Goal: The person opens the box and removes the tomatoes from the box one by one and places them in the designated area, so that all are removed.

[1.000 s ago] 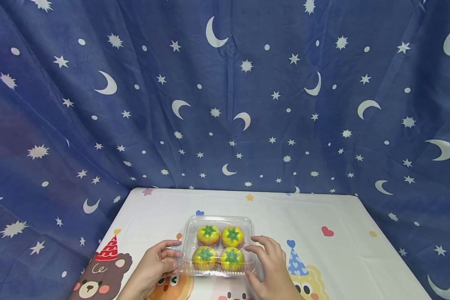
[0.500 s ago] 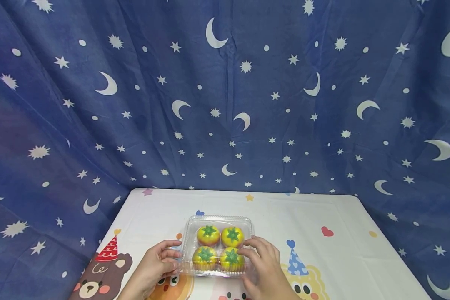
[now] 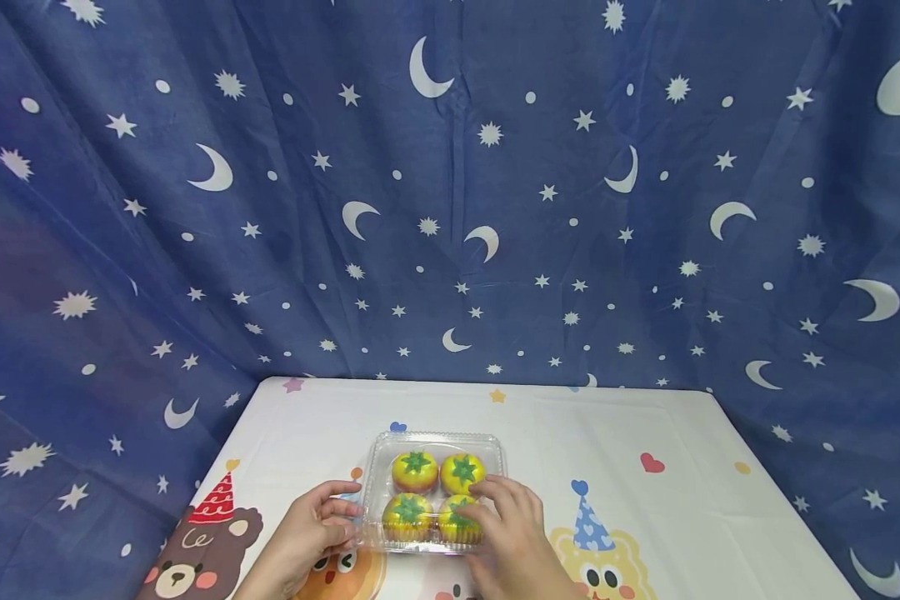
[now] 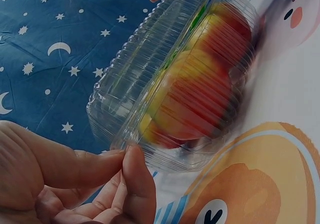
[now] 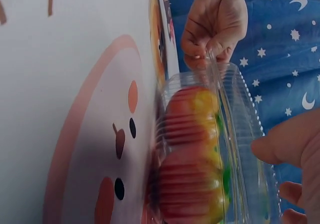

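A clear plastic clamshell box (image 3: 370, 479) sits on the table, its ribbed lid over the base. Several round fruits (image 3: 415, 473), yellow on top with green star-shaped leaves, fill it; their red lower sides show in the wrist views. My left hand (image 3: 307, 529) pinches the rim at the box's left side, thumb against fingertip in the left wrist view (image 4: 100, 174). Above the box's right front part is my right hand (image 3: 516, 533), fingers loosely bent, overlapping the near right fruit. In the right wrist view its fingers (image 5: 280, 144) spread beside the lid, gripping nothing.
A white tablecloth (image 3: 592, 442) with printed cartoon animals, hearts and stars covers the table. Its back edge meets a blue curtain (image 3: 450, 208) with moons and stars, which also hangs along both sides.
My right hand has moved left from beside the box's right edge to over its near right part. The left hand and the box have stayed in place.
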`<control>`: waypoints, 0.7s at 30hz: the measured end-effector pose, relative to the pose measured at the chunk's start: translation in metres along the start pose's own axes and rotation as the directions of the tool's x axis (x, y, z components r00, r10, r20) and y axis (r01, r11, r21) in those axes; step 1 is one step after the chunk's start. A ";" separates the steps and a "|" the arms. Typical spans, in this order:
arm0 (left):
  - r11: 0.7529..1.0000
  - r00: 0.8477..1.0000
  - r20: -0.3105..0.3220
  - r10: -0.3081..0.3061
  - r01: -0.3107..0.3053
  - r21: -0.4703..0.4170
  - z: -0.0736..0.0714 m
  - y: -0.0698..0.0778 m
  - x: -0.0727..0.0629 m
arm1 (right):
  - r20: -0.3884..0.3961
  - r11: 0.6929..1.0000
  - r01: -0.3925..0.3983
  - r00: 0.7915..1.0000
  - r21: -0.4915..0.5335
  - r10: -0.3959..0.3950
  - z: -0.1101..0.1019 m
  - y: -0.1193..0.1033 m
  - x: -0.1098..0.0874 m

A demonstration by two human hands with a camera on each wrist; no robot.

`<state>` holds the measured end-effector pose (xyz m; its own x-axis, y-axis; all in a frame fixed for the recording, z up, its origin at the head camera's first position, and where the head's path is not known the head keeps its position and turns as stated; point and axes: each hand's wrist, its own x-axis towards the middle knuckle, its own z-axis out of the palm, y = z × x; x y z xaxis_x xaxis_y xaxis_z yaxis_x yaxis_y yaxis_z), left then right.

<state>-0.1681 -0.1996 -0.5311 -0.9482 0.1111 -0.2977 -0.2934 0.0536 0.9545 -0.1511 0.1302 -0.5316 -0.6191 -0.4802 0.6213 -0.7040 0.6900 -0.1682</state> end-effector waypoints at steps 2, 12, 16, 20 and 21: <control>1.000 1.000 0.001 -0.001 0.001 0.000 0.000 0.000 0.000 | 0.018 1.000 -0.006 1.000 0.001 0.006 0.000 -0.003 0.002; 1.000 1.000 0.014 0.003 -0.002 -0.011 -0.001 -0.001 0.000 | 0.055 1.000 0.010 0.998 0.000 -0.010 0.007 -0.014 0.008; 1.000 1.000 0.019 0.002 -0.002 -0.012 -0.001 -0.001 0.000 | 0.055 0.999 0.026 0.998 -0.019 -0.025 0.012 -0.018 0.009; 1.000 1.000 0.022 0.005 -0.005 -0.013 -0.001 0.000 0.000 | 0.051 0.998 0.052 0.997 -0.032 -0.051 0.016 -0.022 0.010; 1.000 1.000 0.022 0.007 -0.007 -0.012 -0.001 0.000 0.000 | 0.051 0.998 0.058 0.997 -0.038 -0.056 0.016 -0.023 0.011</control>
<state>-0.1678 -0.2002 -0.5309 -0.9474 0.1336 -0.2909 -0.2880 0.0409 0.9568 -0.1474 0.1008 -0.5338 -0.5956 -0.5451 0.5900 -0.7250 0.6810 -0.1027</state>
